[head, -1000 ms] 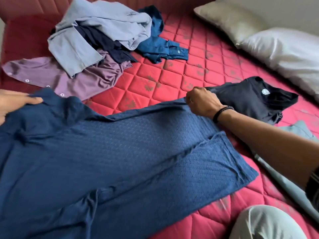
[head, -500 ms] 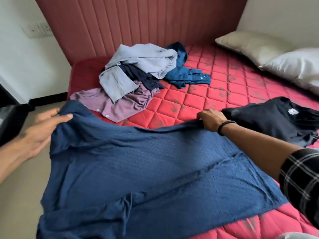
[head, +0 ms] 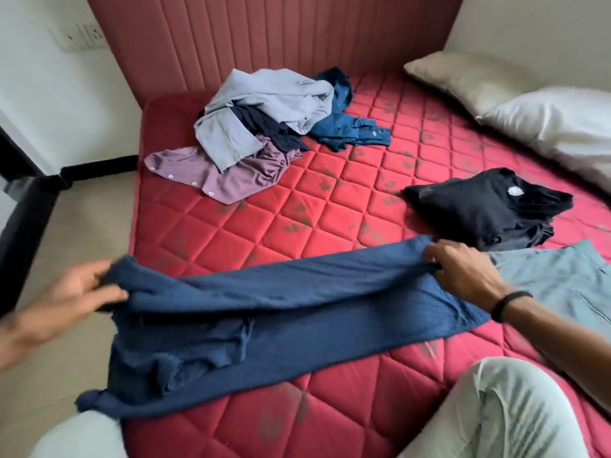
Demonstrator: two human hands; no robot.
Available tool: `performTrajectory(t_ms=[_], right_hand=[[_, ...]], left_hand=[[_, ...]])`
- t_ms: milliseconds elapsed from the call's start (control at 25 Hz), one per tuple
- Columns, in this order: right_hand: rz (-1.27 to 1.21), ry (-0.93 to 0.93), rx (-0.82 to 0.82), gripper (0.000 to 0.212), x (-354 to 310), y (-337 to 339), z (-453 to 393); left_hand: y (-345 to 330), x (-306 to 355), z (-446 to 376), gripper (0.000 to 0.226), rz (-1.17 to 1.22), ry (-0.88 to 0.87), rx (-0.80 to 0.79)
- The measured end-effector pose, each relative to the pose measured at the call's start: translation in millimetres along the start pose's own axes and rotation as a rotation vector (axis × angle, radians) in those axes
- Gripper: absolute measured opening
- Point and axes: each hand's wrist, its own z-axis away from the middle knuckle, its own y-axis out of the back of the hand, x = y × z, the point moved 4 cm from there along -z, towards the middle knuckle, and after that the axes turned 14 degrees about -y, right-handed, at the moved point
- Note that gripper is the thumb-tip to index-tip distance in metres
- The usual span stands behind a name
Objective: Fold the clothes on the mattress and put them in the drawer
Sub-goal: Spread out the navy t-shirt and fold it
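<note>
A red quilted mattress [head: 330, 209] fills most of the view, with a padded red headboard [head: 264, 38] standing behind it. Two pillows [head: 529, 107] lie along its right edge, a beige one behind a white one. Across the near part of the mattress lies a navy blue garment [head: 297, 312], doubled lengthwise into a long band, its left end hanging past the mattress edge. The person's pale-trousered knees [head: 496, 408] sit at the bottom of the view. At the far side lies a loose pile of clothes [head: 264, 127]: a pale grey-blue shirt on top, a dark piece under it, a mauve buttoned shirt [head: 224, 173] spread to the left and a teal shirt [head: 350, 127] to the right. A folded black garment [head: 489, 206] rests at the right, and just beside it, nearer, a light blue-grey garment [head: 562, 282] lies flat. The left hand [head: 76, 292], blurred, grips the navy garment's left end with curled fingers. The right hand [head: 463, 269], a dark band on its wrist, pinches the folded upper edge at the right end.
</note>
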Motion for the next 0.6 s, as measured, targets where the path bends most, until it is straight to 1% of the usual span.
performTrajectory(t_ms=[40, 80, 120, 160, 200, 240, 280, 320, 360, 400, 480, 520, 560, 600], right_hand=[[0.033, -0.002, -0.023, 0.028, 1, -5, 12], [0.058, -0.012, -0.036, 0.027, 3, -9, 18], [0.066, -0.023, -0.034, 0.026, 4, -8, 19], [0.049, -0.035, -0.016, 0.026, 6, -3, 20], [0.015, -0.052, 0.010, 0.026, 8, 4, 21], [-0.019, -0.062, 0.048, 0.026, 10, 10, 22], [-0.035, -0.066, 0.079, 0.025, 13, 14, 25], [-0.021, -0.070, 0.086, 0.025, 18, 14, 28], [0.010, -0.077, 0.070, 0.024, 22, 14, 33], [0.069, -0.083, 0.016, 0.023, 22, 8, 38], [0.221, -0.091, -0.151, 0.027, 14, -8, 51], [0.234, -0.076, -0.179, 0.032, -1, -11, 58], [0.161, -0.008, -0.137, 0.035, -25, -11, 65], [0.006, 0.096, -0.079, 0.039, -59, -7, 74]], left_hand=[[-7, 13, 13, 0.040, -0.033, -0.001, 0.053], [-22, 18, 31, 0.045, -0.045, 0.078, 0.045], [-31, 23, 48, 0.051, -0.057, 0.064, -0.006], [-29, 26, 50, 0.043, -0.055, 0.051, 0.042], [-25, 29, 56, 0.030, -0.022, 0.050, 0.058], [-24, 38, 59, 0.029, -0.019, 0.031, 0.074], [-22, 48, 62, 0.041, -0.046, -0.001, 0.052], [-19, 49, 68, 0.053, -0.054, 0.023, 0.033], [-22, 49, 72, 0.056, -0.100, 0.034, -0.012], [-24, 48, 77, 0.051, -0.120, 0.023, -0.079], [-28, 41, 85, 0.028, -0.198, 0.055, -0.186], [-29, 35, 88, 0.030, -0.269, 0.077, -0.242], [-34, 34, 90, 0.034, -0.306, 0.080, -0.277], [-38, 31, 91, 0.027, -0.338, 0.077, -0.302]])
